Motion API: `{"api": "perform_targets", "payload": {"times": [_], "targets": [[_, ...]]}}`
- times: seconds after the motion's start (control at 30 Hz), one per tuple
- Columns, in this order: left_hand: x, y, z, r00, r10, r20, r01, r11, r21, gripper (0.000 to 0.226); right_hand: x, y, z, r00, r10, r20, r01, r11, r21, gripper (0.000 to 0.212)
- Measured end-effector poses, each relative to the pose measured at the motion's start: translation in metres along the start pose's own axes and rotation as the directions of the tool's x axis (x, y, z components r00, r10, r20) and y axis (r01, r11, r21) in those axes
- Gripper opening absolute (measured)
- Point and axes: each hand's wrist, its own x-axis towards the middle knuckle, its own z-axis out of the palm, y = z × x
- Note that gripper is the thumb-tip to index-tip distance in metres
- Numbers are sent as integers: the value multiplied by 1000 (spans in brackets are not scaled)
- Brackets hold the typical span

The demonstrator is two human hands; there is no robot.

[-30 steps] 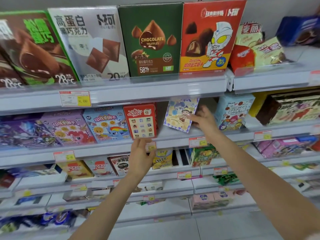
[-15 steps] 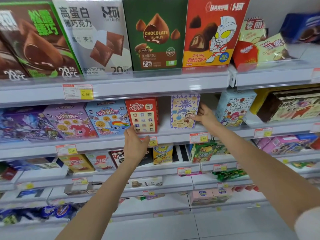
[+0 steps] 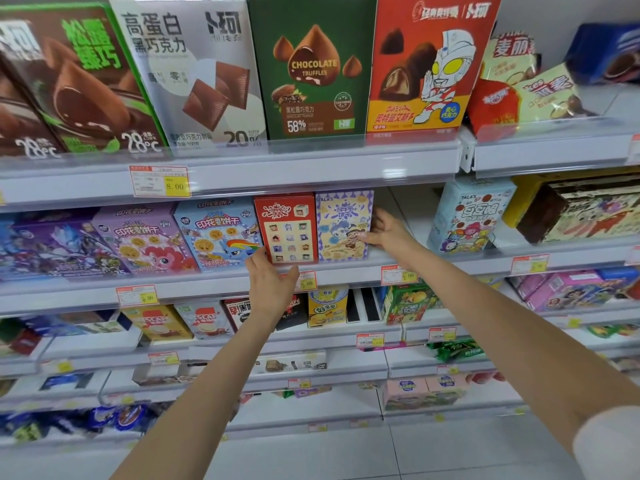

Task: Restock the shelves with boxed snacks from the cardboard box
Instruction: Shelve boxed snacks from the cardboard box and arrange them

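Observation:
A purple-and-cream cartoon snack box (image 3: pixel 343 226) stands upright on the second shelf (image 3: pixel 346 277), flush against a red snack box (image 3: pixel 289 228) on its left. My right hand (image 3: pixel 384 232) holds the purple box by its right edge, thumb on the front, fingers behind the side. My left hand (image 3: pixel 272 284) rests on the shelf's front rail with its fingertips touching the lower left corner of the red box. The cardboard box is out of view.
Blue (image 3: pixel 218 233) and pink (image 3: pixel 145 240) pony biscuit boxes stand left of the red box. A gap lies between the purple box and a light-blue box (image 3: pixel 467 216) at right. Large chocolate boxes (image 3: pixel 311 67) fill the top shelf. Lower shelves hold smaller packs.
My right hand slid the purple box left from a tilted spot in the gap until it stands straight against the red box. My left hand rose slightly to the red box's lower corner.

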Motion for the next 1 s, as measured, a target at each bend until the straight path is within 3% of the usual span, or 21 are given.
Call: {"api": "perform_targets", "payload": {"times": [0.43,0.63,1.0], "targets": [[-4,-5,-1,997,67,40,-65,997,-47,60,0,5,-10,1000,-8,-2,8,999,-43,57],[-15,-7,-1,990,127,-53,-123,989,84,55,-4,6,-8,1000,-24,-2,24,998,-53,59],[-12,-11,-6,995,101,-3,-101,993,63,59,-2,6,0,1000,-29,-9,28,996,-88,60]]}}
